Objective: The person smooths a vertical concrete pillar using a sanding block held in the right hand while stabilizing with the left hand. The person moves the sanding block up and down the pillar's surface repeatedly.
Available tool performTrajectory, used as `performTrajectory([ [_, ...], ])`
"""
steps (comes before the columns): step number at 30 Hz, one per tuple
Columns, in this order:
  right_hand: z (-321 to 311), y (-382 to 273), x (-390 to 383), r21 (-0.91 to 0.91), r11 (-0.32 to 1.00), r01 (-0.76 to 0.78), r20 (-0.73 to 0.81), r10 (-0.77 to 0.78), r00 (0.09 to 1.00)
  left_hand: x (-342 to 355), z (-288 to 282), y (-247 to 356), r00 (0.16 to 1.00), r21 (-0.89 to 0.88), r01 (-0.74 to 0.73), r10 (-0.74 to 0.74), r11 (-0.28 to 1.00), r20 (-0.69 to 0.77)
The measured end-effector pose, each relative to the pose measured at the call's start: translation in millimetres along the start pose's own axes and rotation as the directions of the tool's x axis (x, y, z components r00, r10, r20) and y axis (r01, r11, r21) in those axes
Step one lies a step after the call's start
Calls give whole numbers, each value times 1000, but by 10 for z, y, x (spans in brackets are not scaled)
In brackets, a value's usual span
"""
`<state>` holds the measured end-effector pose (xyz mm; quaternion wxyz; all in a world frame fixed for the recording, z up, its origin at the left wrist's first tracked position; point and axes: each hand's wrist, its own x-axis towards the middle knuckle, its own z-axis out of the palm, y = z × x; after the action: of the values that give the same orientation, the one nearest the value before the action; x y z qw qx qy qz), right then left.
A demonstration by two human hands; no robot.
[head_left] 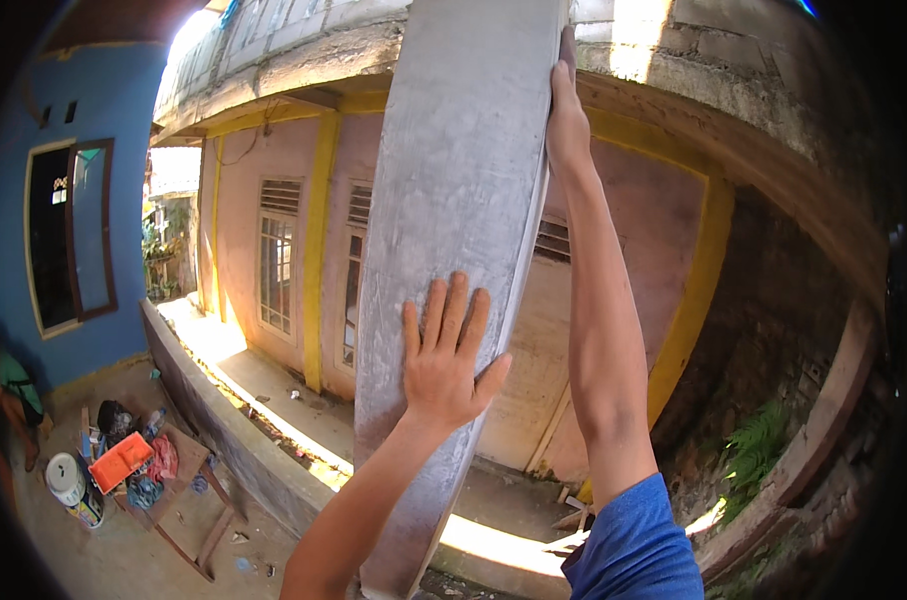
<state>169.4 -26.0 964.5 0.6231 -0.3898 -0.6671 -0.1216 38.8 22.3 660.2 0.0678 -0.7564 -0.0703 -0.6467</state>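
A tall grey plastered column (464, 150) stands right in front of me, its surface smooth with pale streaks. My left hand (447, 365) lies flat against its face, fingers spread and holding nothing. Higher up, at the column's right edge, my right hand (568, 125) is stretched upward. It grips a small dark flat piece (569, 50) against that edge; its exact kind does not show, and most of the fingers are hidden.
A low wall (234, 420) runs behind the column. At the lower left, a wooden bench (179, 470) bears an orange tray (122, 461) and rags, beside a white bucket (69, 480). A person (14, 385) is at the far left. A fern (759, 440) grows at right.
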Motion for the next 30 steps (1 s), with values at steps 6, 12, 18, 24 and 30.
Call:
performTrajectory([
  [6, 505, 342, -1166, -114, 976, 183, -58, -191, 980, -104, -113, -155, 1000, 15, 7, -7, 1000, 26],
  [12, 540, 442, -2124, -206, 970, 128, -8, -132, 991, -116, -53, -66, 1000, -35, -1, 1, 999, 14],
  [18, 327, -450, -392, -65, 982, -177, -102, 170, 980, -100, -48, 0, 1000, -38, -18, 18, 999, -9],
  [24, 543, -8, -1046, -167, 947, 276, -76, -291, 954, -116, -92, -23, 999, -16, -11, 11, 1000, 31],
  [30, 653, 356, -1944, -260, 925, 279, -11, -292, 956, -152, -49, -51, 997, 68, -7, 2, 998, 76],
])
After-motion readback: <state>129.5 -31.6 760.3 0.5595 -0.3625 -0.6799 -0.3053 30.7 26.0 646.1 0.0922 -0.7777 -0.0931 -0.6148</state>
